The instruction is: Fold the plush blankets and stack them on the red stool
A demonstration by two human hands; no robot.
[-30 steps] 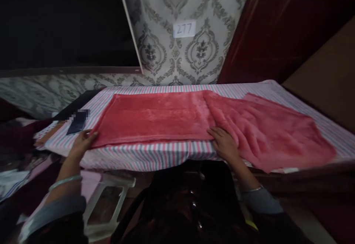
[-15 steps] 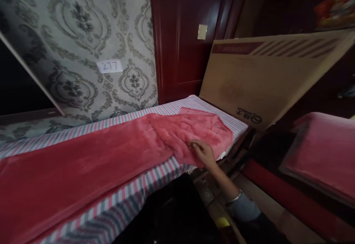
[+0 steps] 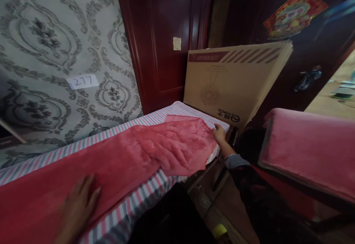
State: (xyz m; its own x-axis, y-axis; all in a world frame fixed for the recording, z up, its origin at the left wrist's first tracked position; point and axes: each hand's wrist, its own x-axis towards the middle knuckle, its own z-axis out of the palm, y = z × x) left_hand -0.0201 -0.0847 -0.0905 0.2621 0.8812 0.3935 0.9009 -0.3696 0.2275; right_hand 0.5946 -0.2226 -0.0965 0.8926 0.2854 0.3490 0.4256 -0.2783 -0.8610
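Observation:
A long red plush cloth point(image 3: 111, 162) lies along a table covered with a striped cloth point(image 3: 135, 199). Its left stretch is smooth, while the right end point(image 3: 180, 144) is bunched into folds. My left hand point(image 3: 79, 203) rests on the smooth part with its fingers extended and thumb apart. At the far right end, my right hand point(image 3: 220, 134) has its fingers closed on the edge of the red cloth, near the table's corner.
A big cardboard box point(image 3: 222, 85) leans behind the table's right end, against dark red doors point(image 3: 163, 63). To the right stands a seat with a pink plush cover point(image 3: 310, 148). Patterned wallpaper point(image 3: 55, 51) carries a paper marked 277 point(image 3: 83, 81).
My right hand has moved from the middle of the folds out to the cloth's right edge. My left hand has come into view on the cloth. The view has turned right.

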